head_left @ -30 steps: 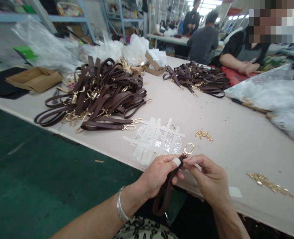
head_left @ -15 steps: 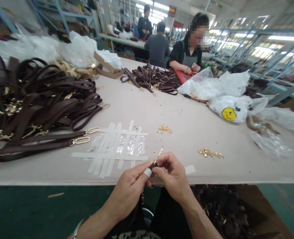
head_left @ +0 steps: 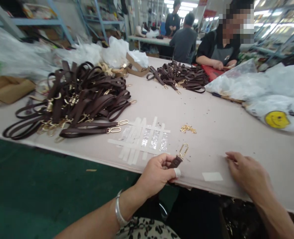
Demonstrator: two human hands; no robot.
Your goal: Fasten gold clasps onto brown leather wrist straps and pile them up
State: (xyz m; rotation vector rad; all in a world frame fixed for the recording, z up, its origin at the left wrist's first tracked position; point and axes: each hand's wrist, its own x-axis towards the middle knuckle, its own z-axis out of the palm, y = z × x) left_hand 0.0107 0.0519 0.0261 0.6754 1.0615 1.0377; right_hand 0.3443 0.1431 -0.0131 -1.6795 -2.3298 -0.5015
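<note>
My left hand [head_left: 159, 176], with white tape around the thumb, grips a dark brown leather strap [head_left: 176, 162] near its end. A long gold clasp [head_left: 184, 150] sticks up from that end, clear of the fingers. My right hand [head_left: 246, 176] is low over the table at the right, with fingers bent loosely and no object visible in them. What lies beneath its fingers is hidden. Between and beyond the hands is a small pile of gold metal pieces [head_left: 188, 128]. White tape strips [head_left: 137, 139] hold clear plastic on the table to the left.
A big heap of brown straps [head_left: 87, 96] covers the left, and another heap [head_left: 176, 76] lies farther back. Plastic bags [head_left: 273, 86] crowd the right. A tape piece [head_left: 212, 176] lies near the front edge. A co-worker [head_left: 218, 49] works across the table.
My right hand has let go of the strap end and moved right, over where a second gold pile lay. My left hand still holds the strap. The view has turned left.
</note>
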